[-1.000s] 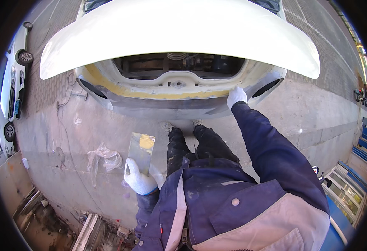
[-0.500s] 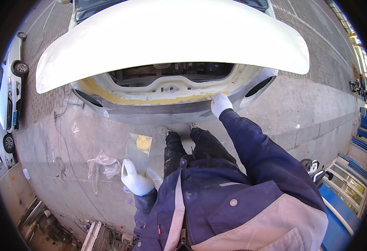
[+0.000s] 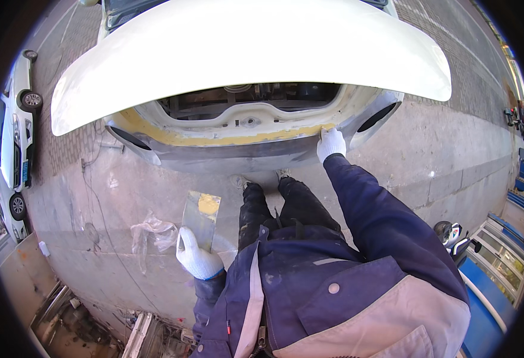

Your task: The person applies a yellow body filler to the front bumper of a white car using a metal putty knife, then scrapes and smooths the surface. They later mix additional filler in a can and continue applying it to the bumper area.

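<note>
Floor (image 3: 411, 161): outdoor concrete; one plastic sheet (image 3: 162, 232)
Car lid (image 3: 250, 48): one, twelve o'clock
Board (image 3: 199, 222): one, eight o'clock, clamped in left hand (image 3: 199, 258)
Right hand (image 3: 332, 146): two o'clock, at yellow strip (image 3: 250, 141); grip unclear

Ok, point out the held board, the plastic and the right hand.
Held board (image 3: 200, 221), head view: bare grey middle.
Plastic (image 3: 156, 234), head view: crumpled middle.
Right hand (image 3: 332, 145), head view: its gloved back.

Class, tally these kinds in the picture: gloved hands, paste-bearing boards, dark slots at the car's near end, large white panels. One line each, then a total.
Gloved hands: 2 (left hand, right hand)
Board with yellow paste: 1
Dark slots: 2
Large white panel: 1
Total: 6
</note>
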A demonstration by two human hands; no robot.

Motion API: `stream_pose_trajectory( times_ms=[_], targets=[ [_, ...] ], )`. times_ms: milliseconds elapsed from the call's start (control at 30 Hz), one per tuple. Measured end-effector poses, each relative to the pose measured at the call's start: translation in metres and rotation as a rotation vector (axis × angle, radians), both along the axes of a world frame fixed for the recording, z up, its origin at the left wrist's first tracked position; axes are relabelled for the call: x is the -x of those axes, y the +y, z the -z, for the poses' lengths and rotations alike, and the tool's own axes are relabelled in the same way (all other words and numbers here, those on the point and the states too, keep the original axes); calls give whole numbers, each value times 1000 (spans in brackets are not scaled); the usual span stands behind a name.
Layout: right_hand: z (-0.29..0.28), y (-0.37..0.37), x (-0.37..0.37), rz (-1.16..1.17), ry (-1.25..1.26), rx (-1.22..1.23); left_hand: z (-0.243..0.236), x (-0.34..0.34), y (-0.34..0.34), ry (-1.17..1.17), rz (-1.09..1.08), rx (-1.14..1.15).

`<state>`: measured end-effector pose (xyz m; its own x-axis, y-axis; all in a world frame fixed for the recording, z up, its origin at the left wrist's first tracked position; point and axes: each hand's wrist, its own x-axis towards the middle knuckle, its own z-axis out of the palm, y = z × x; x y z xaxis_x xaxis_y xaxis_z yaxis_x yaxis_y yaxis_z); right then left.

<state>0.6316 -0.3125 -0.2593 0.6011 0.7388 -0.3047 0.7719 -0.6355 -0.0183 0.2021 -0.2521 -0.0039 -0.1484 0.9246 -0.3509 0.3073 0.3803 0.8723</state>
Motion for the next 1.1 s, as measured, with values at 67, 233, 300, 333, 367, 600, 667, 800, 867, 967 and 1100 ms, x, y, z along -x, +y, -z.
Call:
stream_pose_trajectory(
  times_ms=[67, 233, 300, 333, 367, 600, 667, 800, 867, 967, 1100],
  targets=[
    [1, 5, 14, -21, 33, 4, -3, -5, 2, -100, -102, 48],
    [7, 18, 46, -39, 102, -39, 0, -3, 4, -213, -126, 44],
    [6, 25, 60, -55, 172, -49, 5, 3, 5, -117, -52, 25],
    [2, 29, 69, -87, 190, -64, 8, 7, 5, 58, 50, 5],
    [-4, 33, 76, -86, 240, -69, 11, 10, 6, 111, 173, -141],
    [-135, 47, 117, 163, 1021, -510, 36, -9, 6, 325, 534, -371],
    [-186, 39, 124, 268, 1341, -456, 41, -28, 4, 27, 407, -30],
    [-244, 37, 144, 54, 1368, -564, 35, -53, 2, -655, 54, 309],
    [-249, 33, 143, -204, 1137, -577, 30, -59, 3, -772, -71, 334],
    [-235, 18, 136, -471, 968, -389, 25, -64, 1, -600, 78, 215],
    [-192, -8, 121, -759, 905, -143, 27, -63, 0, 108, 458, -425]
  ],
)
